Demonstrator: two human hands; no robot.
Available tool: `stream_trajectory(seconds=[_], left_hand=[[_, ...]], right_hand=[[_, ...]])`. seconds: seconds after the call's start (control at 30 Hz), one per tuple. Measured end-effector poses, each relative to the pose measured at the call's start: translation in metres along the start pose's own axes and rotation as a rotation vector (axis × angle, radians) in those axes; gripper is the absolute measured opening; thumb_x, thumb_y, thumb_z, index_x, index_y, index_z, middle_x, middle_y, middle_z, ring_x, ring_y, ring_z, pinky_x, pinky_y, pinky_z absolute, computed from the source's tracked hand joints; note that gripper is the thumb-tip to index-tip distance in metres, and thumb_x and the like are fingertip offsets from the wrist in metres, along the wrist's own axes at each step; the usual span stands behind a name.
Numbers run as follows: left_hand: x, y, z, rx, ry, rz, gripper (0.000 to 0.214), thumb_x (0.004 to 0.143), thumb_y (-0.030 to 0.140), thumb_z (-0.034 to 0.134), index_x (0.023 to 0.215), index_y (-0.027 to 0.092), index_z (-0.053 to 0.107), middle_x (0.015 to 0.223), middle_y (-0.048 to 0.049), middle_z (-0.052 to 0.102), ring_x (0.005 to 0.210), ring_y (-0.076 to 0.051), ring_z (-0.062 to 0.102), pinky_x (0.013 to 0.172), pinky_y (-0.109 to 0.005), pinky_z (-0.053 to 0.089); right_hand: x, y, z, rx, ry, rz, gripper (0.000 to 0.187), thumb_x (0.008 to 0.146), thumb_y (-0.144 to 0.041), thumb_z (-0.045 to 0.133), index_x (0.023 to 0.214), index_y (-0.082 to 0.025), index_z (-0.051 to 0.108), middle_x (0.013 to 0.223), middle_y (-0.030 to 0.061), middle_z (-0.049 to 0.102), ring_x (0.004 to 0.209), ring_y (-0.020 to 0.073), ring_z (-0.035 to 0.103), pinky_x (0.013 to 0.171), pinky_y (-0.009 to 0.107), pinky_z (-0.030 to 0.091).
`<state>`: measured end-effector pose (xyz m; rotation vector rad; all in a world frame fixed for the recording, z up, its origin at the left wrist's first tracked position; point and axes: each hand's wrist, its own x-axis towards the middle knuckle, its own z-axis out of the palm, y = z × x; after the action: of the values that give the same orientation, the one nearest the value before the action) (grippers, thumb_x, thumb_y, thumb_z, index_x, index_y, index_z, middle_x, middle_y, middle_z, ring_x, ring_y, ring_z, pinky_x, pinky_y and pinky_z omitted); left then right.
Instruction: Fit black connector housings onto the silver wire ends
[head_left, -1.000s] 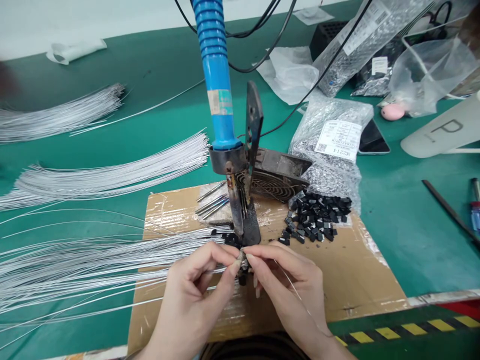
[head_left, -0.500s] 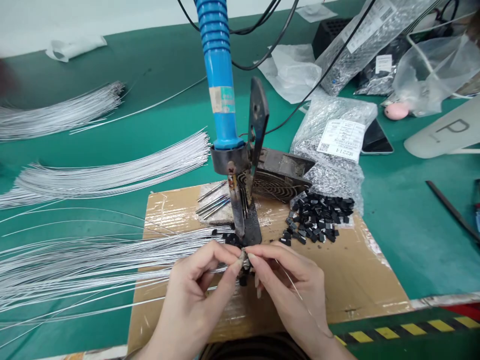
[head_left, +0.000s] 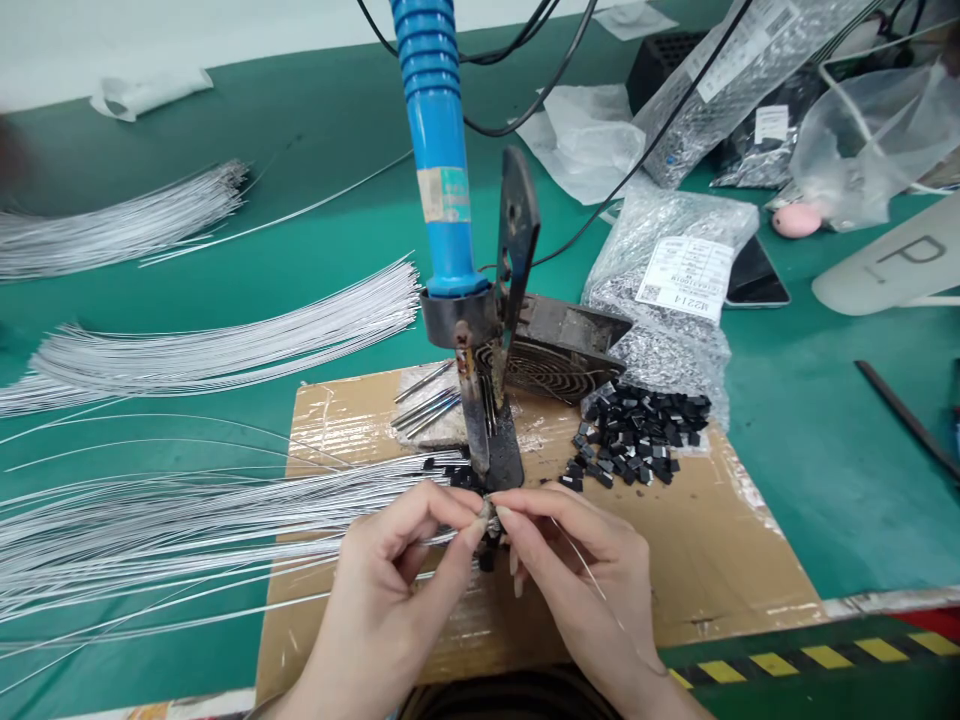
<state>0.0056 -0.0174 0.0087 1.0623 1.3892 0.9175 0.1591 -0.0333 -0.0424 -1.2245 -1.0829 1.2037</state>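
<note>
My left hand [head_left: 409,565] is closed in a pinch between thumb and forefinger, just below the tip of a soldering iron [head_left: 442,200] held tip-down in a stand. What the left fingertips hold is too small and covered to make out. Facing it, my right hand [head_left: 589,570] pinches too, its fingertips almost touching the left ones. A thin solder wire [head_left: 592,578] comes out of the right hand and runs over its back to the wrist. Small dark pieces [head_left: 487,555] show under the fingertips. White wires [head_left: 315,510] reach in from the left, towards the left hand.
Black connectors [head_left: 637,430] lie heaped on the cardboard [head_left: 712,560] at right. Behind the iron stands a dark fan [head_left: 562,350]. Metal rods [head_left: 427,405] lie left of it. Wire bundles [head_left: 240,340] cover the left side; a labelled bubble-wrap bag [head_left: 675,290] sits at right.
Both hands keep the same pinch in nearly the same place. The view has shifted very slightly; no thing has visibly been moved.
</note>
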Motion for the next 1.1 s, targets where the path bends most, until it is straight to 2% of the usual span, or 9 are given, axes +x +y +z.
stream_trajectory(seconds=[0.17, 0.23, 0.37, 0.5, 0.57, 0.67, 0.77, 0.9, 1.1], left_hand=[[0.001, 0.000, -0.002, 0.017, -0.020, 0.004, 0.017, 0.091, 0.014, 0.074, 0.076, 0.021, 0.076, 0.090, -0.0018, 0.081, 0.080, -0.014, 0.075, 0.072, -0.016, 0.057], [0.003, -0.001, -0.003, 0.043, -0.060, 0.006, 0.016, 0.092, 0.014, 0.073, 0.078, 0.021, 0.075, 0.091, -0.0023, 0.081, 0.082, -0.014, 0.076, 0.074, -0.017, 0.057], [0.006, -0.003, -0.007, 0.097, -0.105, 0.007, 0.017, 0.095, 0.015, 0.070, 0.080, 0.020, 0.073, 0.092, -0.0029, 0.081, 0.083, -0.014, 0.076, 0.075, -0.016, 0.057], [0.009, -0.004, -0.007, 0.115, -0.076, -0.023, 0.015, 0.095, 0.017, 0.071, 0.080, 0.019, 0.072, 0.093, -0.0040, 0.081, 0.087, -0.015, 0.077, 0.077, -0.017, 0.057], [0.011, -0.005, -0.008, 0.113, -0.067, -0.026, 0.014, 0.094, 0.018, 0.072, 0.080, 0.019, 0.072, 0.093, -0.0048, 0.081, 0.088, -0.017, 0.077, 0.078, -0.019, 0.057], [0.013, -0.005, -0.008, 0.127, -0.051, -0.015, 0.013, 0.093, 0.019, 0.073, 0.080, 0.019, 0.072, 0.093, -0.0061, 0.081, 0.086, -0.018, 0.077, 0.075, -0.020, 0.057], [0.014, -0.004, -0.009, 0.148, -0.035, -0.014, 0.014, 0.093, 0.020, 0.072, 0.080, 0.019, 0.072, 0.092, -0.0057, 0.081, 0.082, -0.017, 0.075, 0.073, -0.021, 0.056], [0.015, -0.001, -0.008, 0.155, -0.015, -0.011, 0.014, 0.091, 0.021, 0.073, 0.078, 0.019, 0.071, 0.088, -0.0042, 0.080, 0.078, -0.016, 0.072, 0.068, -0.019, 0.054], [0.017, 0.000, -0.004, 0.126, 0.000, 0.010, 0.012, 0.090, 0.017, 0.072, 0.078, 0.020, 0.072, 0.086, -0.0014, 0.080, 0.075, -0.013, 0.073, 0.067, -0.017, 0.054]], right_hand=[[0.000, -0.002, -0.001, -0.007, -0.013, 0.002, 0.015, 0.099, -0.021, 0.073, 0.104, -0.028, 0.085, 0.074, -0.0014, 0.069, 0.058, 0.0120, 0.063, 0.054, 0.023, 0.051], [-0.001, -0.002, -0.003, -0.029, -0.035, -0.004, 0.018, 0.103, -0.025, 0.067, 0.112, -0.028, 0.083, 0.080, 0.0001, 0.069, 0.063, 0.0135, 0.064, 0.059, 0.026, 0.053], [-0.007, 0.001, -0.009, -0.154, -0.077, -0.053, 0.039, 0.113, -0.031, 0.039, 0.138, -0.026, 0.069, 0.086, 0.0023, 0.064, 0.072, 0.0168, 0.061, 0.072, 0.031, 0.053], [-0.013, -0.002, -0.009, -0.233, -0.023, -0.022, 0.036, 0.113, -0.027, 0.035, 0.144, -0.028, 0.053, 0.072, -0.0047, 0.056, 0.061, 0.0161, 0.055, 0.067, 0.031, 0.048], [-0.014, -0.005, -0.007, -0.274, 0.024, 0.013, 0.029, 0.111, -0.024, 0.038, 0.138, -0.028, 0.050, 0.070, -0.0060, 0.055, 0.061, 0.0165, 0.053, 0.066, 0.031, 0.044], [-0.012, -0.006, -0.008, -0.376, 0.073, -0.020, 0.011, 0.108, -0.022, 0.042, 0.106, -0.026, 0.052, 0.079, -0.0026, 0.054, 0.068, 0.0174, 0.051, 0.068, 0.032, 0.041], [-0.007, -0.003, -0.013, -0.386, 0.007, -0.140, 0.023, 0.106, -0.015, 0.039, 0.087, -0.025, 0.044, 0.082, -0.0014, 0.047, 0.071, 0.0172, 0.047, 0.068, 0.031, 0.041], [-0.002, 0.000, -0.014, -0.327, -0.051, -0.161, 0.025, 0.105, -0.011, 0.039, 0.084, -0.024, 0.043, 0.084, -0.0007, 0.048, 0.074, 0.0164, 0.051, 0.072, 0.030, 0.045], [-0.002, -0.006, -0.003, -0.207, 0.022, -0.144, 0.016, 0.101, -0.017, 0.058, 0.087, -0.024, 0.058, 0.123, 0.0102, 0.067, 0.110, 0.0232, 0.069, 0.096, 0.037, 0.053]])
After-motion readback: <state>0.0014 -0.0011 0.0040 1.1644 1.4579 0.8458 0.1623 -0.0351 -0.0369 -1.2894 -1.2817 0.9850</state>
